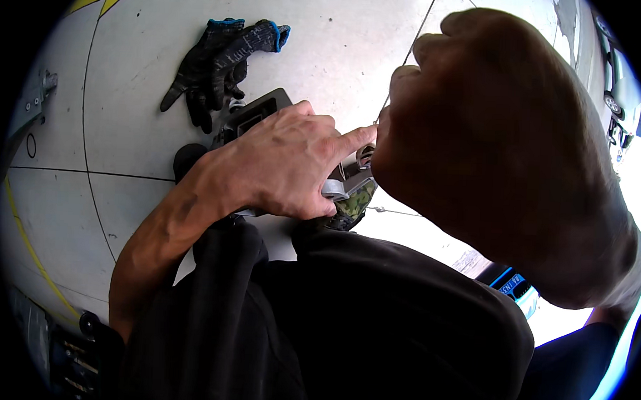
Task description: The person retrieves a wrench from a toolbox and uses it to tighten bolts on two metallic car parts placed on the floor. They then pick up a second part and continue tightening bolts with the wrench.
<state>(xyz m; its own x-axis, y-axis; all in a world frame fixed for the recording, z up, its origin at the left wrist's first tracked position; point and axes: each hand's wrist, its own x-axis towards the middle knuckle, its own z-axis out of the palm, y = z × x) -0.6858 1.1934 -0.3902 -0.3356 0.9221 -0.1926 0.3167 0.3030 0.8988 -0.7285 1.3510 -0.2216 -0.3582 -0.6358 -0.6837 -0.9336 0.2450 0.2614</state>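
My left hand (279,159) is closed over a dark, box-like part (271,105) with a raised rim, held above the floor in front of my knees. Its index finger stretches toward my right hand, and its thumb lies beside a silver metal fitting (335,189) at the right end. A round, coiled-looking metal piece (365,157) shows next to that fingertip. My right hand (467,113) is raised close to the camera, its fingers curled into a fist. Whatever it may hold is hidden behind the knuckles. Much of the dark part is covered by my left hand.
Black work gloves (223,60) with blue cuffs lie on the pale concrete floor (138,120) beyond the part. A camouflage-patterned shoe (352,210) is below my hands. A blue and black box (510,285) sits right of my knee. Parked cars (615,84) stand far right.
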